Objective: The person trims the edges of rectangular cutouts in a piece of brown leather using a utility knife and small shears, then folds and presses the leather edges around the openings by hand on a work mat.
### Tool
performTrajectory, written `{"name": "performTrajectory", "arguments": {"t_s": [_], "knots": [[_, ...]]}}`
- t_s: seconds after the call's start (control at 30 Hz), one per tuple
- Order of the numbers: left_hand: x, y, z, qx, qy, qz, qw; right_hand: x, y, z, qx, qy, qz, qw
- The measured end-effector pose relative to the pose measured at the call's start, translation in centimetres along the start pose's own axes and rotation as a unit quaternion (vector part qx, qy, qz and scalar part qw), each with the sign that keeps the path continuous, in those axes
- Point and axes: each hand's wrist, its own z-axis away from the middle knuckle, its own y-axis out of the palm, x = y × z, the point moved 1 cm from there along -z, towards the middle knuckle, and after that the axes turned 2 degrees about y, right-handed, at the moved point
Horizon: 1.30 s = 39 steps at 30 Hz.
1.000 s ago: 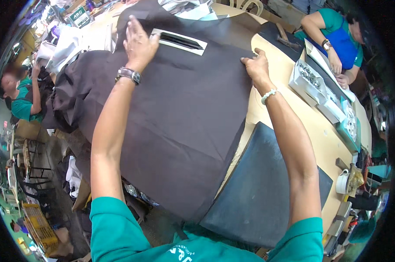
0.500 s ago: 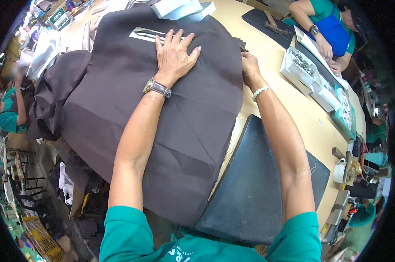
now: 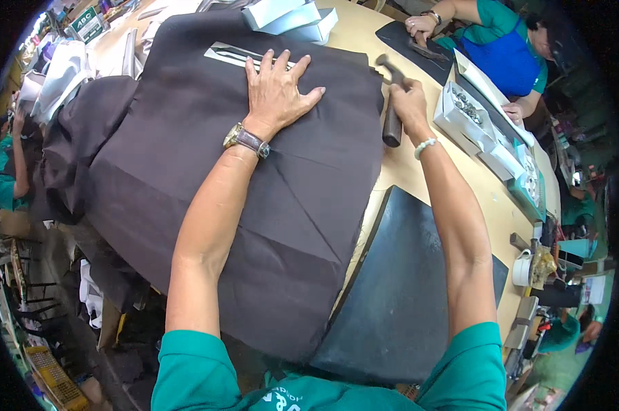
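Observation:
Dark brown fabric (image 3: 220, 178) is spread over the worktable and hangs off its near left side. My left hand (image 3: 279, 96) lies on it with fingers spread, the fingertips over a pale strip (image 3: 231, 56) with dark slots. Right of the fabric's edge, my right hand (image 3: 410, 109) is wrapped round a hammer (image 3: 393, 127). Its metal head points away from me, and its dark handle end hangs below my fist, over the table (image 3: 419, 171).
White boxes (image 3: 302, 24) rest at the fabric's far edge. A black board (image 3: 385, 294) lies near me. At right stands a white box of metal fittings (image 3: 453, 113). Across the table, a co-worker (image 3: 504, 48) holds another hammer (image 3: 422, 44) over a black mat.
My right hand has come out from the fabric's edge and moved right with the hammer now in plain view. My left hand stays nearly in place. The co-worker has grasped their hammer.

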Motion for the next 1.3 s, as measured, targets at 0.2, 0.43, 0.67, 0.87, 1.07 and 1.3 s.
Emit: {"name": "performTrajectory", "arguments": {"t_s": [0.2,0.43,0.67,0.87,1.07,1.3], "knots": [[-0.5,0.2,-0.3,0.016,0.014,-0.019,1.000,2.6,-2.8,1.4,-0.104,-0.163,-0.175,0.965],[1.0,1.1,-0.4,0.024,0.060,-0.082,0.994,5.9,2.0,9.7,-0.052,-0.280,-0.066,0.956],[2.3,3.2,-0.3,0.006,0.056,-0.090,0.994,1.7,1.0,13.8,0.075,-0.258,0.064,0.961],[2.4,3.6,0.1,-0.002,0.045,-0.081,0.996,-2.8,-9.1,22.1,0.052,-0.400,0.199,0.893],[2.8,3.2,-0.7,0.090,0.030,-0.127,0.987,-12.8,-23.6,23.2,-0.094,-0.170,0.300,0.934],[7.2,3.3,-2.3,0.146,0.045,-0.025,0.988,-18.3,-28.3,19.5,-0.027,0.002,0.180,0.983]]}}
